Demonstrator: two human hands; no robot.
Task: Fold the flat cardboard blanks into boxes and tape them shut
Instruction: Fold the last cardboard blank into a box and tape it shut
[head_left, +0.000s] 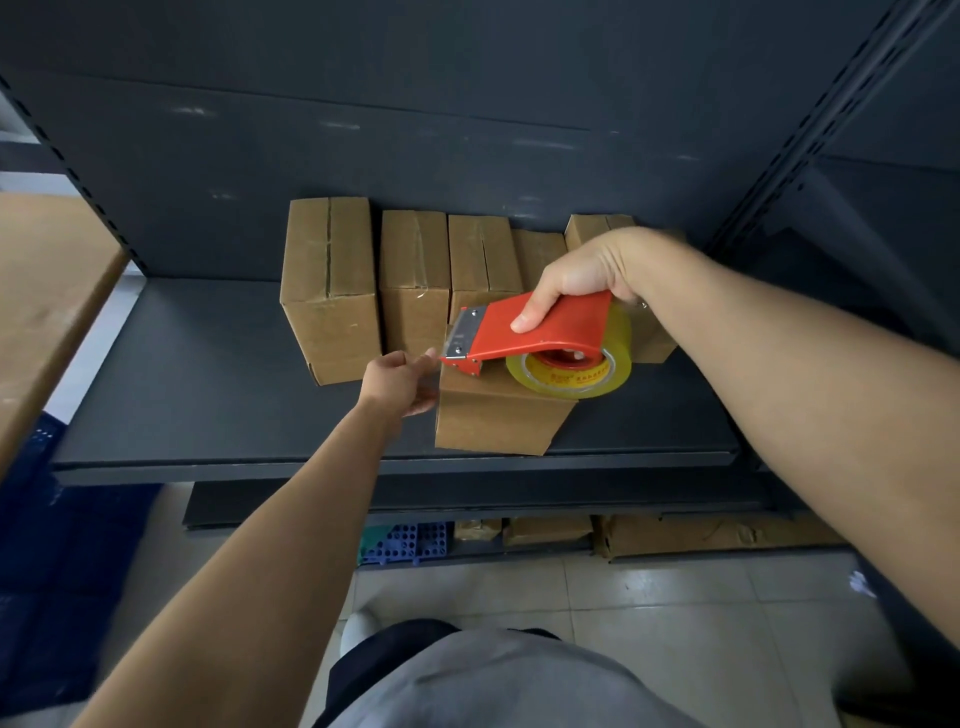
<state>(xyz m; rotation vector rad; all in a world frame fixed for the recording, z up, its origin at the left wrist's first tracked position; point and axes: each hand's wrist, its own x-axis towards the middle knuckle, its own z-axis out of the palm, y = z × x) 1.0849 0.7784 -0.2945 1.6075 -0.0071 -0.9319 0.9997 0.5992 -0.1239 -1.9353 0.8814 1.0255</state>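
Cardboard box (493, 421): on our shelf (208, 374) front, beneath the tape dispenser (540, 325).
Right hand (587, 270): we grip the tape dispenser, thumb on top, steering.
Left hand (397, 382): our fingertips (429, 357) pinch the tape end (437, 362), anchoring it.

One cam only, head-worn, wide-angle; straight lines bend twd the frame edges. It looks fwd and steeply down at the dark shelf (208, 374) from in front of and above it, so the shelf top shows almost flat-on and its back panel (467, 104) fills the upper frame. Near: both forearms come in from the bottom corners, and the left hand (397, 382) and right hand (587, 270) meet over the shelf front, mid-frame. Below the shelf: floor tiles (675, 613) and the wearer's lap (493, 686).
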